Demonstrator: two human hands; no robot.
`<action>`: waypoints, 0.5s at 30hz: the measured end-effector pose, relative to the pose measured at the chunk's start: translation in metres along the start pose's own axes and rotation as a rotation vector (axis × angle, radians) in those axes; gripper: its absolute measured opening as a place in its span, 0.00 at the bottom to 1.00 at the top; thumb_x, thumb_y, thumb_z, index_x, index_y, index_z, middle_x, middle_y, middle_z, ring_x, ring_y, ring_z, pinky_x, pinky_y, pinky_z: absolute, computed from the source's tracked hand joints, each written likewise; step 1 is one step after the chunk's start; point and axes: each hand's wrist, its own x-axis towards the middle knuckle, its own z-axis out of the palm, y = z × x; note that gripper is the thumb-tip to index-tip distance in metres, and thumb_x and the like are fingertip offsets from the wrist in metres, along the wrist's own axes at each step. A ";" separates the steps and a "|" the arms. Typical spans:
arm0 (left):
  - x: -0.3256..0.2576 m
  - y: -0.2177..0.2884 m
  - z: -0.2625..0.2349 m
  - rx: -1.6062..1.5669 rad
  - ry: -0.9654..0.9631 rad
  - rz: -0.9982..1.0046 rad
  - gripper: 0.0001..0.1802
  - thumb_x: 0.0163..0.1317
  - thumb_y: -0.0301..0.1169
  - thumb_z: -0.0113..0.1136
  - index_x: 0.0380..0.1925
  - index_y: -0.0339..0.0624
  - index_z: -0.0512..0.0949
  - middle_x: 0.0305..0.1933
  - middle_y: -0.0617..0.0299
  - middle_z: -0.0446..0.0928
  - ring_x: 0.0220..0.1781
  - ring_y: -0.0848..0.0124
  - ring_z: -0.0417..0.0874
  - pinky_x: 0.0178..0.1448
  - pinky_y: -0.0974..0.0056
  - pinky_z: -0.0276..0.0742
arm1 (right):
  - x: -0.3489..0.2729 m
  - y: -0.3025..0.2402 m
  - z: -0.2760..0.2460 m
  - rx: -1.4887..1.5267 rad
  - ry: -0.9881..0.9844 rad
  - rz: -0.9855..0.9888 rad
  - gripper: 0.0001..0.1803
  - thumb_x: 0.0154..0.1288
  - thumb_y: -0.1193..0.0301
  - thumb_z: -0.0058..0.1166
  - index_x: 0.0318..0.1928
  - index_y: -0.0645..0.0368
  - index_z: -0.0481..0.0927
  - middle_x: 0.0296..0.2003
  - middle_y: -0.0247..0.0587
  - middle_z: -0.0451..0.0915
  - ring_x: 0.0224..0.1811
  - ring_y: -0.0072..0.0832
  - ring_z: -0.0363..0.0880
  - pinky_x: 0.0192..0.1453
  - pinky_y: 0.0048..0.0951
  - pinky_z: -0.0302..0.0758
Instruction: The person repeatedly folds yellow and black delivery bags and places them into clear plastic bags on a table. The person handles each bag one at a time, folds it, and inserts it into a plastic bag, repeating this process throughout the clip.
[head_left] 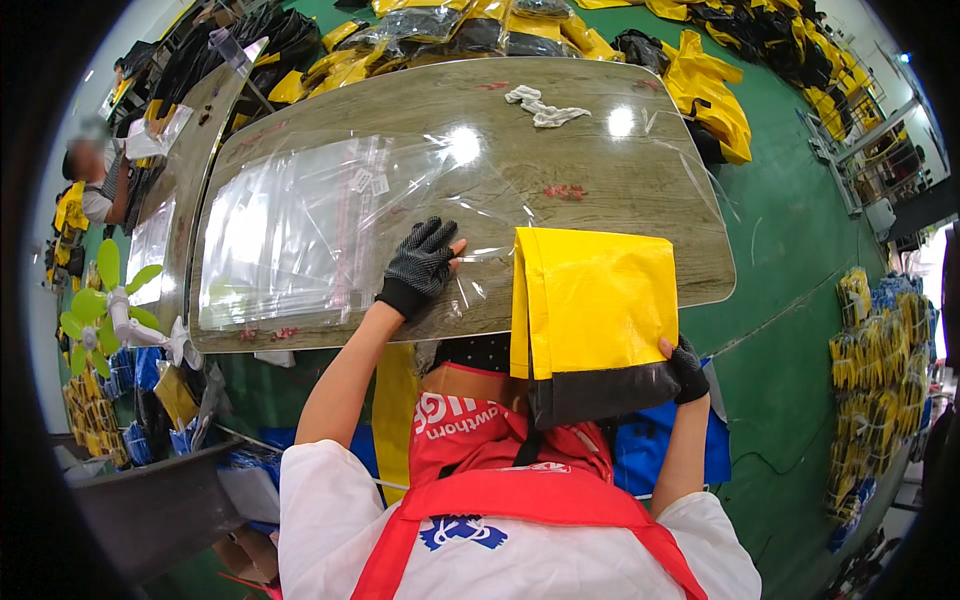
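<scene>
Head view: the landmark is a brown wood-grain table [690, 250] with rounded corners. At its near edge, to the right of the middle, is the folded yellow-and-black piece of shiny sheet material [600, 300]; its yellow upper part overlaps the table, and its black lower band reaches past the edge toward the person. The right hand [688, 372], in a dark glove, holds this piece by its right side: the bare thumb tip lies on the front, and the other fingers go behind it.

The left hand [422, 262], in a dark dotted glove, lies over the near middle of the table, on loose transparent plastic film [480, 185]. Its fingers are extended and close together, but whether they pinch the film I cannot tell. On the table's left half is a flat stack of clear plastic bags [280, 230]; near its far edge lies a crumpled white cloth [545, 108].

The step in hand seems to be holding the folded piece ready while the left hand controls the film. The next move probably calls for a steady right hold and a careful separating of one slippery layer.

Glare hides the film's borders, and the right fingers behind the piece cannot be seen. Whether the piece rests on the table is not clear.
</scene>
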 end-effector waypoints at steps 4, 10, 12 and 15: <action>-0.038 0.036 -0.035 -0.009 -0.080 0.013 0.62 0.34 0.64 0.63 0.64 0.36 0.52 0.68 0.39 0.49 0.70 0.42 0.45 0.70 0.41 0.35 | -0.007 0.009 -0.024 -0.004 0.041 -0.003 0.27 0.57 0.69 0.57 0.57 0.64 0.68 0.49 0.40 0.75 0.48 0.29 0.75 0.52 0.29 0.71; -0.159 0.015 -0.066 -0.041 0.018 -0.077 0.17 0.46 0.21 0.56 0.40 0.43 0.75 0.45 0.54 0.77 0.54 0.56 0.75 0.62 0.52 0.66 | -0.017 0.020 -0.039 0.057 0.102 -0.065 0.28 0.56 0.67 0.57 0.56 0.65 0.68 0.50 0.43 0.75 0.49 0.32 0.74 0.54 0.29 0.70; -0.195 -0.010 -0.091 -0.219 0.327 -0.488 0.13 0.49 0.21 0.51 0.37 0.41 0.76 0.39 0.55 0.78 0.47 0.61 0.79 0.57 0.59 0.69 | -0.018 0.014 -0.033 0.080 0.079 -0.067 0.28 0.56 0.67 0.57 0.56 0.65 0.68 0.50 0.42 0.74 0.50 0.32 0.74 0.55 0.29 0.69; -0.227 -0.074 -0.158 -0.632 0.825 -0.655 0.12 0.47 0.22 0.49 0.33 0.35 0.75 0.32 0.59 0.76 0.41 0.67 0.79 0.51 0.62 0.72 | -0.014 0.013 -0.030 0.061 0.066 -0.042 0.28 0.57 0.66 0.56 0.56 0.65 0.68 0.51 0.42 0.74 0.51 0.31 0.73 0.56 0.30 0.68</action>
